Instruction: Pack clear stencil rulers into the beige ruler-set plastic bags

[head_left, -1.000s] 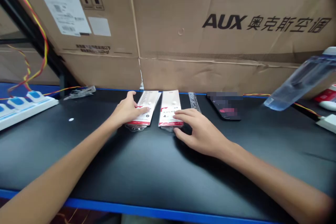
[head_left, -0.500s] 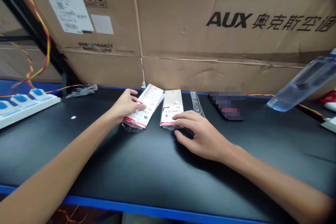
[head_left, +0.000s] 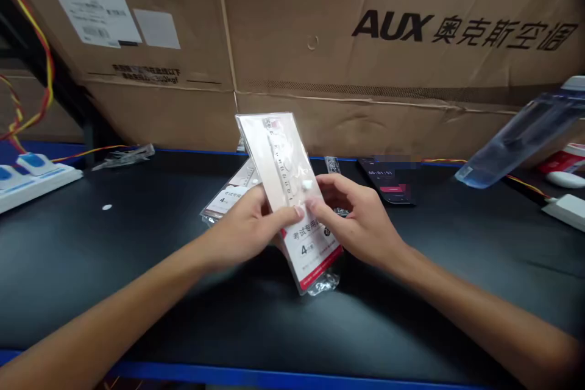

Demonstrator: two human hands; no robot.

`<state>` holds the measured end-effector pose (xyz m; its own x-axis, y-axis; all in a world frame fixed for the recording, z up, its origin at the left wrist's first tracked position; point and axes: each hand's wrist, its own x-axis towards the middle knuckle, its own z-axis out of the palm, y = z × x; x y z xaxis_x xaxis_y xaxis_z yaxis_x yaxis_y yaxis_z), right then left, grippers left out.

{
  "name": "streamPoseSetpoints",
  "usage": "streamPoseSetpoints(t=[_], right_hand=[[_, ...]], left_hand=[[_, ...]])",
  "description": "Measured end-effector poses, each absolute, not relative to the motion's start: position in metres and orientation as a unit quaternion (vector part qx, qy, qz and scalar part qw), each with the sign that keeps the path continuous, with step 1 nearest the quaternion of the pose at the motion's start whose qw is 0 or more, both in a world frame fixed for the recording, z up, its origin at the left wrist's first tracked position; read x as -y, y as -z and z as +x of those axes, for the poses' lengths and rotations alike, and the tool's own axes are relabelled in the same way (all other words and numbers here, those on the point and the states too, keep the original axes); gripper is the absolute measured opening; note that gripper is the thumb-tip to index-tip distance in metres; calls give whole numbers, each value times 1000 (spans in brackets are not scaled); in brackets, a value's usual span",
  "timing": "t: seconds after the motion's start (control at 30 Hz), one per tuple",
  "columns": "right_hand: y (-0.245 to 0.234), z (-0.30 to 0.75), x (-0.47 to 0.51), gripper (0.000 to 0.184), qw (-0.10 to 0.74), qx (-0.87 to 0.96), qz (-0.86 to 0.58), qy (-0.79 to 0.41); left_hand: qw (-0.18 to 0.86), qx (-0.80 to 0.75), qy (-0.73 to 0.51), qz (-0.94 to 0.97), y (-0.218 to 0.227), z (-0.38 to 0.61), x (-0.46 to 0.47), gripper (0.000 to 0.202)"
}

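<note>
Nearest, the table's blue edge (head_left: 228, 375) crosses below two bare forearms, which angle inward over the black tabletop (head_left: 183, 311). Both wrists are raised a little, the palms turned toward each other. The left hand (head_left: 242, 225) pinches the held packet (head_left: 287, 177) by its left side, thumb flat on the front, the other fingers mostly hidden behind. The right hand (head_left: 365, 219) closes on the opposite side, thumb on the front near a small white button (head_left: 307, 184), fingers bent at the edge. The packet is tilted between them, its top leaning left; whether it is one or several stacked, I cannot tell. The step in hand looks like two-handed handling of this packet, and any next move seems to call for a steady pinch, since the clear sleeve may be slippery. Just behind the left hand, another packet (head_left: 226, 198) lies on the tabletop. Beyond the right hand are a partly hidden clear strip (head_left: 332, 164) and a phone (head_left: 388, 180); farthest back stands a cardboard box (head_left: 292, 61).
</note>
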<state>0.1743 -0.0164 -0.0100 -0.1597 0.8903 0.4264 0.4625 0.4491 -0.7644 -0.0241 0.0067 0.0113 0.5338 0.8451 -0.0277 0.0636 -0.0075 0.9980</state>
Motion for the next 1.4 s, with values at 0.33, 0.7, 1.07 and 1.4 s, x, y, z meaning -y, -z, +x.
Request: streamPoseSetpoints(t=[0.33,0.7,1.07,1.4], right_hand=[[3,178,18,32,433,746,-489,-133],[2,176,25,14,341,795,-483,-135],[2,181,25,16,344,807,-467,-109],[-1,188,28,21,388,791,-454,-129]], left_hand=[[599,-309,-232,702,-12,-24,-1,24],[593,-334,-204,704,-11,-23,-3,20],[659,-325,-217,643,-3,-22,-1,23],[684,-318,-225,617,-3,-25,3,27]])
